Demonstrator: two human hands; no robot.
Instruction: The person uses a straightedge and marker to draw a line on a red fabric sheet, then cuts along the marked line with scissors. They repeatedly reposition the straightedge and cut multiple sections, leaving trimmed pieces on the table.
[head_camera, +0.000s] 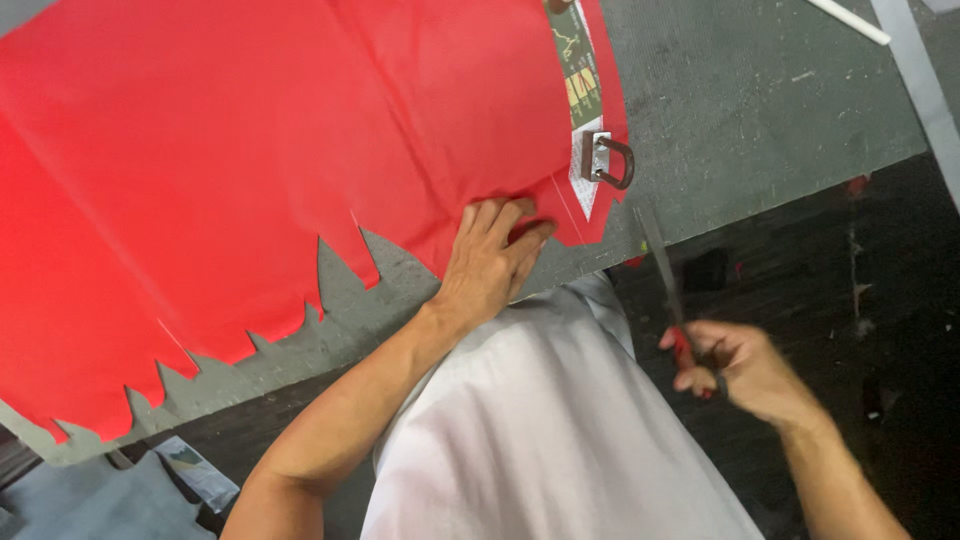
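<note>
- As seen from the head camera: one red sheet (250, 150), one pair of scissors (668, 290), one metal weight (603, 158), two bare hands.
- Left hand (490, 262) flat on the red sheet near its lower edge, fingers (520, 238) slightly spread and pressing the material down onto the surface (760, 110).
- Right hand (745, 368) off the surface edge, over the dark floor (880, 300), fingers curled tight through the red handles of the scissors.
- Scissors pointing up toward the sheet's lower right corner, blades long, thin and grey (blurred, so open or closed cannot be told).
- Metal weight resting on the sheet's right edge: a small grey block with a dark curved handle, sitting on a narrow printed paper strip (578, 70) that lies along that edge.
- One white rod (850, 20) at the top right of the surface, well apart from the hands.
- Surface grey, matte and finely textured, straight-edged, set at a slant across the view.
- Floor beyond it dark and scuffed, with a few red scraps.
- Red sheet thin, smooth, faintly creased in long fold lines, covering most of the surface; lower edge cut into jagged, uneven points.
- Light grey garment (540, 420) below, between the two arms.
</note>
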